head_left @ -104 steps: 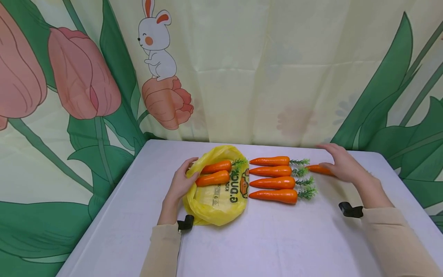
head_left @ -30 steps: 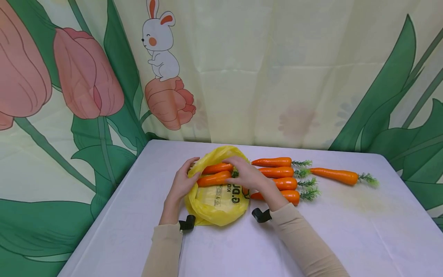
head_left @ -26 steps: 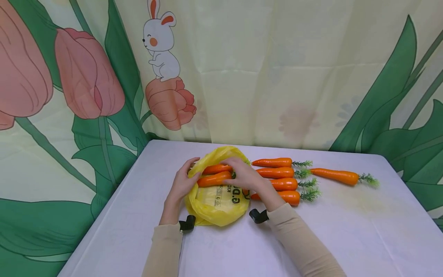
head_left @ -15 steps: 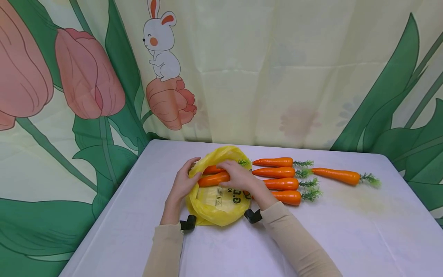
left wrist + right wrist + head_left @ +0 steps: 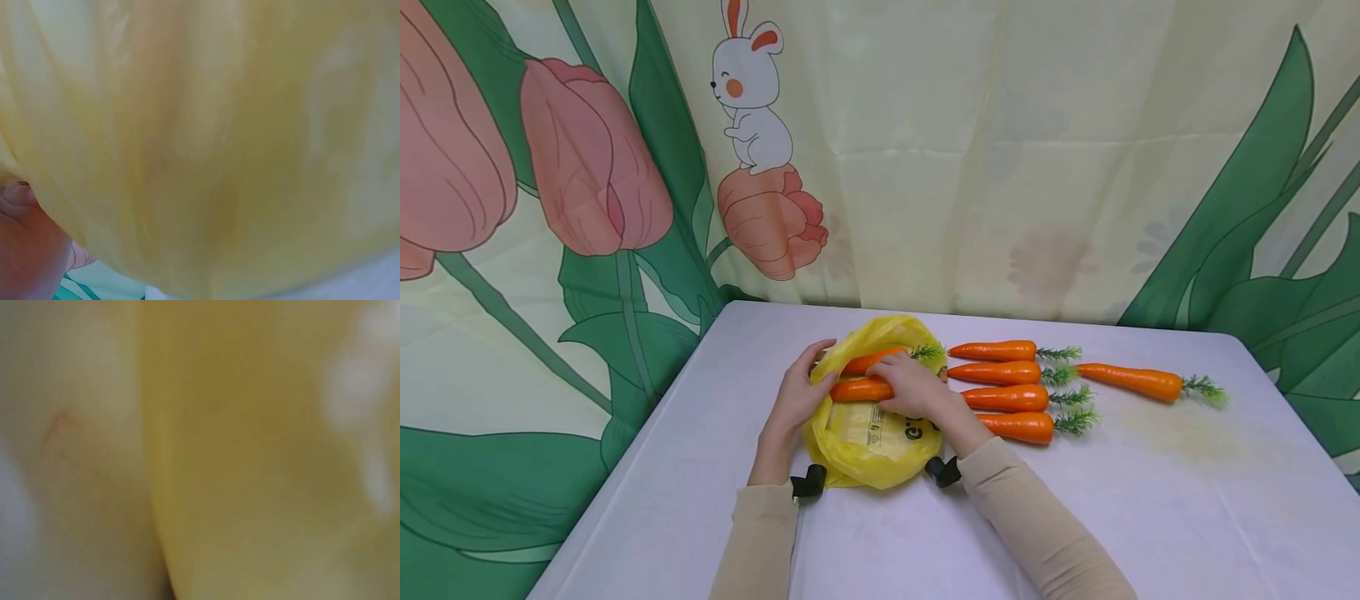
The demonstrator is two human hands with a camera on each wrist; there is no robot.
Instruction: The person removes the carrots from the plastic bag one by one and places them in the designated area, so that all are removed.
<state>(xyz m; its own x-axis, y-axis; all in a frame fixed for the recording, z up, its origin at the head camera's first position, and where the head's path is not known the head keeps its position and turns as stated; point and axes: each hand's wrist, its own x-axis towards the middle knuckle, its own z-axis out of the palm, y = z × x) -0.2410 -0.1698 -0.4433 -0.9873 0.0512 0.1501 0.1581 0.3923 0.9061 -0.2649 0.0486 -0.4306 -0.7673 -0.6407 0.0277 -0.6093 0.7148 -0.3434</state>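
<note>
Right hand point(image 5: 910, 387) curled over carrot point(image 5: 859, 389) in yellow bag point(image 5: 865, 437), left hand point(image 5: 797, 396) gripping bag's left rim, four carrots point(image 5: 1003, 387) just right, bare table point(image 5: 1187, 500) beyond.

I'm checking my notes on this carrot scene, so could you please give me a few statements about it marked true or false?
1. Both hands are at the yellow bag. True.
2. The right hand rests on a carrot at the bag's mouth. True.
3. Four carrots lie in a row right of the bag. True.
4. The single carrot further right lies inside the bag. False: it lies on the table.
5. The left hand lifts a carrot off the table. False: it is at the bag's left edge.
</note>
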